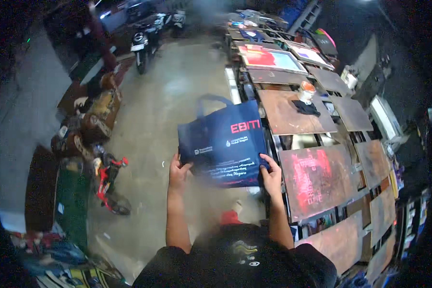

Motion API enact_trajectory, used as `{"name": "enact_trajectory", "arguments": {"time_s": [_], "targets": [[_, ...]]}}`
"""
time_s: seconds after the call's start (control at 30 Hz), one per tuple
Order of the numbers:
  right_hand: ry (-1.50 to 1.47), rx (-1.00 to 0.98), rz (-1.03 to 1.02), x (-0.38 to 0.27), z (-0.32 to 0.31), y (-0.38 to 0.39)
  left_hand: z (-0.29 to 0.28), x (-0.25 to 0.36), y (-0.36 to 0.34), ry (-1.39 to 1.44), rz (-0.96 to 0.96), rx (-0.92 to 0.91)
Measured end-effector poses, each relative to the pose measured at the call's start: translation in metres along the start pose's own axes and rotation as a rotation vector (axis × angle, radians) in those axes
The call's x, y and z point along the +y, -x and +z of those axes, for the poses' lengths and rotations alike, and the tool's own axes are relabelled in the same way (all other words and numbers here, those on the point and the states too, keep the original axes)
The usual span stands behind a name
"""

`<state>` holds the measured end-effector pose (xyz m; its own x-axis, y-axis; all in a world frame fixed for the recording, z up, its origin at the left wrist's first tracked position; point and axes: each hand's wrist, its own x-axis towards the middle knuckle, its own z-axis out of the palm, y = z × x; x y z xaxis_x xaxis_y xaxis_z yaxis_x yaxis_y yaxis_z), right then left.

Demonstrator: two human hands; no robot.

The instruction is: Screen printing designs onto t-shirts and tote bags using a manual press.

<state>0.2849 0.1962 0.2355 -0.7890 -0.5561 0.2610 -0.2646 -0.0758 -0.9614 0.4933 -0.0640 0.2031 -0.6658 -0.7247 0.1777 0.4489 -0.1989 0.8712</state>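
- Navy fabric tote bag point(222, 143) with pale and red print and a blue loop handle hangs in front of the person's chest, held out flat over the grey concrete floor point(168, 91), just to the left of the long printing bench.
- Left hand point(179, 170) is closed on the bag's lower left corner, thumb on the printed face and fingers behind it.
- Right hand point(271, 175) is closed on the lower right corner in the same way, so the bag is stretched level between the two grips with its handle pointing away from the person.
- Long row of rust-brown flat printing boards point(317, 180) runs along the person's right; the nearest board carries a red ink patch, and the bag's right edge lies near it but apart from it.
- Farther along the row sit a small pot with an orange lid point(307, 90) beside a dark cloth point(306, 107), and a framed printing screen with red ink point(272, 60).
- Judging by the hold, the step in hand looks like checking the printed face of the bag; a next move would call for keeping both corners taut so the face stays flat and does not touch itself.
- Parked motorbikes point(141, 43) stand well apart at the far end of the floor, and a red child's bicycle point(108, 185) stands to the left.
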Motion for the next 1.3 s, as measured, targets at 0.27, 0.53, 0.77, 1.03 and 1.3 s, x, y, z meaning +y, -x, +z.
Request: {"name": "enact_trajectory", "arguments": {"time_s": [0.27,0.53,0.77,1.03,1.3], "targets": [[0.039,0.217,-0.034,0.028,-0.075,-0.079,0.111,-0.036,-0.118,0.137,-0.231,-0.123],[0.095,0.485,-0.068,0.064,-0.143,-0.104,0.191,-0.088,-0.173,-0.059,-0.274,-0.305],[0.184,0.665,-0.051,0.063,-0.179,-0.122,0.261,-0.108,-0.22,0.007,-0.017,-0.498],[0.918,0.711,0.152,0.074,-0.156,-0.161,0.311,-0.104,-0.286,-0.118,0.235,-0.702],[-0.386,0.598,0.134,0.063,-0.069,-0.219,0.362,-0.124,-0.29,-0.602,0.468,-1.358]]}}
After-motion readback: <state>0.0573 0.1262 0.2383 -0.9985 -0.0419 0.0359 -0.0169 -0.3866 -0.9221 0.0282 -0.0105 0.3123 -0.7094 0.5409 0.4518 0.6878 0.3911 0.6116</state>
